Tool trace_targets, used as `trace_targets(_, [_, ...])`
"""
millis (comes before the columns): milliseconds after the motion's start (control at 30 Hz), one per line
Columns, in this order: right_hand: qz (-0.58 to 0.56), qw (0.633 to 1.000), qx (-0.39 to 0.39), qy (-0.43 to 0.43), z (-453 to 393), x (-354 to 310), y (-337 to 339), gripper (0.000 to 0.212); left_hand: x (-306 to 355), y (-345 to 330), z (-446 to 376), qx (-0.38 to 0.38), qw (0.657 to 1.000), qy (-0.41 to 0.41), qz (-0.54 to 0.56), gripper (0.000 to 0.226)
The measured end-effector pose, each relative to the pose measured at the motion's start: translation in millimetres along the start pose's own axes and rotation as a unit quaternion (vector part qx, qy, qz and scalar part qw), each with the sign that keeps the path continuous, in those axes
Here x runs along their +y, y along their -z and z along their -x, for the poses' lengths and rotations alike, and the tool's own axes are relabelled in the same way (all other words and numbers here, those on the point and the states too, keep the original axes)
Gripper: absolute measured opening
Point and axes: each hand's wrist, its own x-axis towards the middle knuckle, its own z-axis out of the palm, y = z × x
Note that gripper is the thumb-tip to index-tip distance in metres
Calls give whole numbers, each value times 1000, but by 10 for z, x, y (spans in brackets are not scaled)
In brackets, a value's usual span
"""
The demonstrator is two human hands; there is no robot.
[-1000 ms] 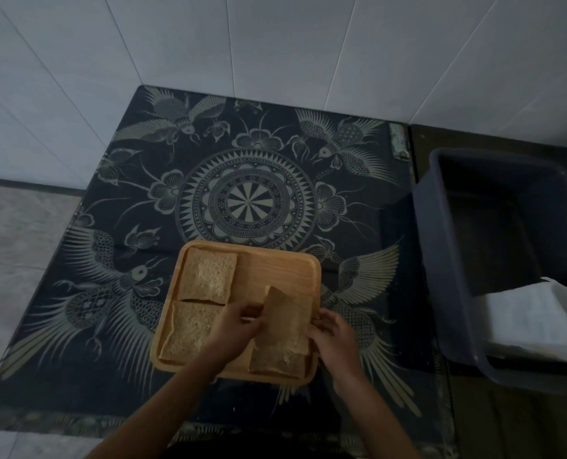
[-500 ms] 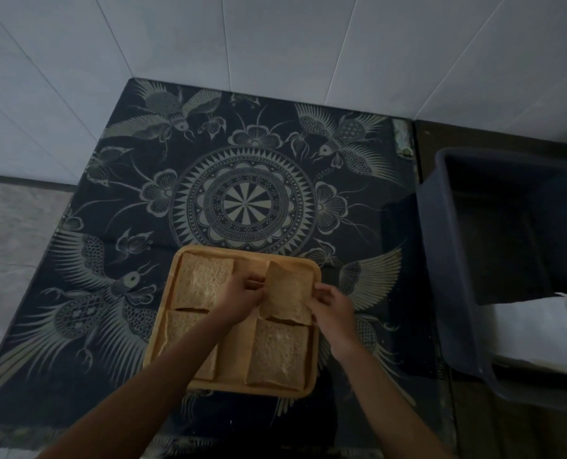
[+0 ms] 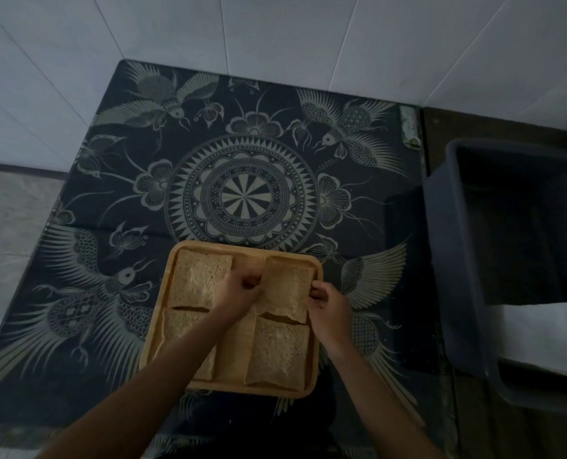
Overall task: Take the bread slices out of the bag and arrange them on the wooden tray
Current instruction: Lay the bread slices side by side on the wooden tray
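Fourth slice (image 3: 287,288) is pinched at its side edges by left hand (image 3: 237,293) and right hand (image 3: 328,301), at the tray's (image 3: 313,376) 1 o'clock corner. It looks tilted, dim view; should be lowered flat, square to neighbours, then released.

Wooden tray (image 3: 318,329) is nearly full w/ four bread slices: far-left (image 3: 200,276), near-left (image 3: 184,332), near-right (image 3: 277,354) and far-right (image 3: 287,288). Only a bare strip runs down the middle btwn the columns, and the left forearm lies across it. Left hand (image 3: 239,294) and right hand (image 3: 328,304) sit on either side of the far-right slice, blocking approach from the near side. Patterned cloth (image 3: 242,193) beyond the tray is open (also left of it). On the right, dark tub (image 3: 454,260) stands tall, w/ a narrow gap of cloth btwn it and the tray. Tiled wall (image 3: 275,31) closes the far edge.
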Motion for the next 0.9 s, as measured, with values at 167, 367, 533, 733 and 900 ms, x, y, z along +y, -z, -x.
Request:
trace_targets(167, [44, 999, 4, 20, 5, -9, -9, 37, -41, -29, 6, 22, 1000, 0, -16, 25])
trace_targets(367, [48, 999, 4, 25, 0, -15, -24, 38, -66, -46, 0, 29, 1000, -3, -11, 24])
trace_targets(533, [39, 999, 10, 34, 25, -20, -34, 39, -75, -39, -2, 22, 1000, -2, 2, 26])
trace_targets(733, [30, 999, 6, 39, 62, -29, -18, 39, -88, -33, 67, 22, 999, -24, 13, 26])
trace_targets(900, [-2, 1000, 1, 22, 224, 55, 35, 39, -224, -70, 230, 13, 1000, -9, 15, 31])
